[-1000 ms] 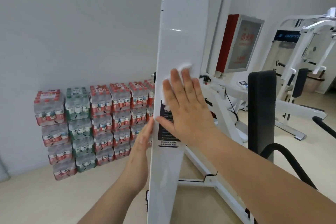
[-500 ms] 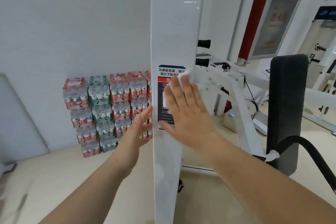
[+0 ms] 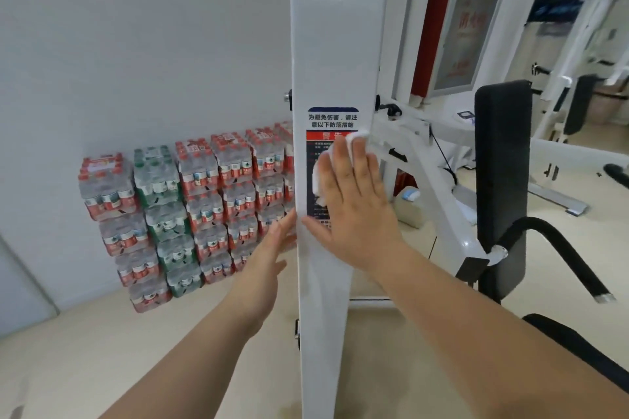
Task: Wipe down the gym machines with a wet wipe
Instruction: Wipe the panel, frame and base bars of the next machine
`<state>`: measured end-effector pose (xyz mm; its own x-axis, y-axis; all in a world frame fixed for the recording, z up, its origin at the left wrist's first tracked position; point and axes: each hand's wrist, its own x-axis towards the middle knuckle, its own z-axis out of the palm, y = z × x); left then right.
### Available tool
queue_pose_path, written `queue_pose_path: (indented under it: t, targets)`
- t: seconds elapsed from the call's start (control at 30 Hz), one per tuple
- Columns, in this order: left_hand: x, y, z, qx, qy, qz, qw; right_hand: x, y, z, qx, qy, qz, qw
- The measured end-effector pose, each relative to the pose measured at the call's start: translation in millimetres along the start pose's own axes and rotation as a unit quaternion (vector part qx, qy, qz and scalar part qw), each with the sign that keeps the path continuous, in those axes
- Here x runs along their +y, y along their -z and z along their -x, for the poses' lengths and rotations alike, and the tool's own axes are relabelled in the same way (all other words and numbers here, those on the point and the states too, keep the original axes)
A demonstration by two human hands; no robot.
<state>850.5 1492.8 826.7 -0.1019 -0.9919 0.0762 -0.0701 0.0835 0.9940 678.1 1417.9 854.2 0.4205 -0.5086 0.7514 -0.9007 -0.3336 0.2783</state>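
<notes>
A tall white upright panel (image 3: 335, 44) of a gym machine stands right in front of me, with a warning sticker (image 3: 332, 119) at mid height. My right hand (image 3: 354, 201) lies flat, fingers straight, pressing a white wet wipe (image 3: 320, 180) against the sticker. The wipe peeks out above and left of my fingers. My left hand (image 3: 265, 269) touches the panel's left edge with straight fingers, just below the right hand's level.
Stacked packs of bottled water (image 3: 183, 207) line the wall at left. A black back pad (image 3: 502, 173) and a black padded handle (image 3: 558, 248) belong to the machine at right. Another white machine (image 3: 578, 85) and a red cabinet (image 3: 452, 37) stand behind.
My view has dropped and shifted, so more of the sticker shows above my right hand. The right hand with the wipe has slid a little down the panel. The left hand stays at the edge.
</notes>
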Motion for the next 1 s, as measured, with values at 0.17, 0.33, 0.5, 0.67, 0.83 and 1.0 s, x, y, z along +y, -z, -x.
queue_pose_path:
  t: [0.17, 0.33, 0.5, 0.67, 0.83, 1.0]
  targets:
    - [-9, 23, -6, -0.076, 0.024, 0.009, 0.997, -37, -13, 8, -0.005, -0.041, -0.020, 0.999]
    - [-29, 49, -15, -0.158, 0.048, 0.011, 0.986, -67, -50, 85, -0.099, 0.039, 0.029, 0.994]
    - [-46, 55, -25, -0.215, 0.078, -0.003, 0.974, -51, -33, 56, -0.038, -0.167, -0.011, 0.985]
    - [-64, 45, -30, -0.194, 0.033, 0.011, 0.980, -78, -59, 64, -0.053, -0.141, -0.004, 0.989]
    - [-89, 44, -32, -0.167, -0.014, 0.027, 0.985, -83, -92, 130, -0.075, -0.021, 0.029, 0.997]
    - [-132, 27, -24, -0.110, -0.053, 0.025, 0.992, -74, -92, 104, 0.021, -0.151, -0.033, 0.988]
